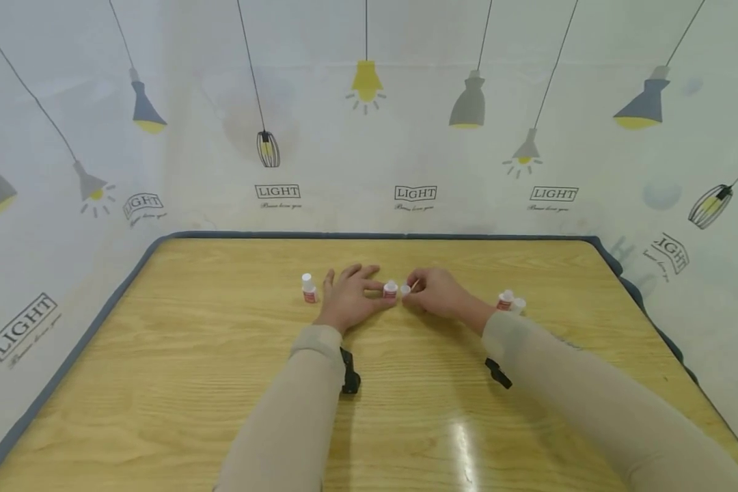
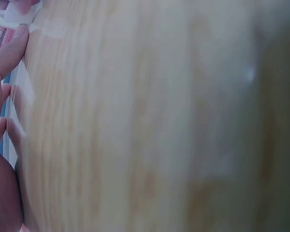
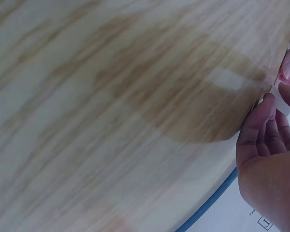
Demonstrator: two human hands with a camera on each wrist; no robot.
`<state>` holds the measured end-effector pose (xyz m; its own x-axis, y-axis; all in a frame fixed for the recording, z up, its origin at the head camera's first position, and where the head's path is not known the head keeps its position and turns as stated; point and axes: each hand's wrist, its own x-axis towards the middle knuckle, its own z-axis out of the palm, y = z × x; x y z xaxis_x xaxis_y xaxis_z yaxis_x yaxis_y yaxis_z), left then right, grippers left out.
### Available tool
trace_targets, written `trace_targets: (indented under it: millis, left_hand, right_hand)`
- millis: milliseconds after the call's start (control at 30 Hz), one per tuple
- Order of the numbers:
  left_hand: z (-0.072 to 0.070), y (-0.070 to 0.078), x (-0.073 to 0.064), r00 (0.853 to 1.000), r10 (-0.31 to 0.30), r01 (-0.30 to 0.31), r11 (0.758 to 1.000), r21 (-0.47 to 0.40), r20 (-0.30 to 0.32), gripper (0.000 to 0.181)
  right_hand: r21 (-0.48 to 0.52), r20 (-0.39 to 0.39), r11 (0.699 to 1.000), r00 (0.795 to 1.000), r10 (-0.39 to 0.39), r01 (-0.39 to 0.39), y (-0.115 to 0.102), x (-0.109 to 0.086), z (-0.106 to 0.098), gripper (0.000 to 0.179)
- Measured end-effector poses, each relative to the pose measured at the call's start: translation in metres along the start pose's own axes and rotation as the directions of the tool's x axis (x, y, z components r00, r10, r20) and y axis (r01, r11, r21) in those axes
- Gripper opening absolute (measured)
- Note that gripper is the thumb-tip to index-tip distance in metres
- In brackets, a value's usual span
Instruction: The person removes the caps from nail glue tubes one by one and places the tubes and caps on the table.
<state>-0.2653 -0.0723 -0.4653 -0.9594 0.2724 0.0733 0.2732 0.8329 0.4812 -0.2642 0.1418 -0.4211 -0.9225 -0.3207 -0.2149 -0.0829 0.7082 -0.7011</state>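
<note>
A small white bottle with a red label (image 1: 390,292) stands near the middle of the table. My left hand (image 1: 352,298) holds it between thumb and forefinger, the other fingers spread out. In the left wrist view, the thumb (image 2: 12,53) lies along the red-labelled bottle (image 2: 1,37). Just right of that bottle is a small white cap-like piece (image 1: 405,290). My right hand (image 1: 438,294) pinches this piece with thumb and fingertips, and a thin pale edge shows by the fingers. In the right wrist view, the white piece (image 3: 280,100) sits between the fingertips, partly hidden.
Another red-labelled white bottle (image 1: 309,288) stands left of the left hand. Right of the right wrist are one more such bottle (image 1: 506,299) and a white piece (image 1: 518,305) beside it. The wooden table (image 1: 178,383) has a blue edge, with lamp-printed sheeting (image 1: 338,150) behind.
</note>
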Motion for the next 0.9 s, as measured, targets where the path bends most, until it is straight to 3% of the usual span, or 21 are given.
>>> trace_targets:
  millis: [167,300,400,533,633,733,900]
  left_hand:
    - [0.000,0.003,-0.001,1.000,0.014,-0.015,1.000,0.010,0.023,0.047]
    - [0.000,0.002,0.000,1.000,0.019,-0.019,1.000,0.005,0.024,0.047]
    - [-0.001,0.001,0.000,0.999,0.003,-0.003,1.000,0.002,0.037,0.047]
    - [-0.008,0.004,0.001,0.995,-0.005,0.004,1.000,0.009,0.103,0.053]
    - [-0.025,0.011,0.003,0.985,0.015,-0.015,1.000,-0.002,0.174,0.068]
    - [-0.051,0.021,0.006,0.971,0.051,-0.046,0.999,-0.026,0.234,0.081]
    - [-0.105,0.027,0.009,0.956,0.107,-0.111,0.994,0.002,0.273,0.076]
  right_hand:
    - [-0.063,0.003,0.998,1.000,-0.030,0.030,0.002,-0.002,0.001,0.025]
    - [-0.049,0.031,0.999,1.000,0.002,0.000,-0.001,-0.002,-0.002,0.033]
    - [-0.062,0.051,0.998,0.999,0.014,-0.011,-0.009,-0.003,-0.011,0.046]
    - [-0.140,0.035,0.990,0.999,-0.014,0.019,-0.027,-0.006,-0.034,0.058]
    - [-0.181,0.019,0.982,0.999,-0.045,0.048,-0.047,-0.008,-0.054,0.057]
    - [-0.210,0.011,0.974,0.996,-0.089,0.089,-0.067,-0.006,-0.069,0.053]
    - [-0.240,0.003,0.961,0.990,-0.143,0.140,-0.097,0.000,-0.077,0.046]
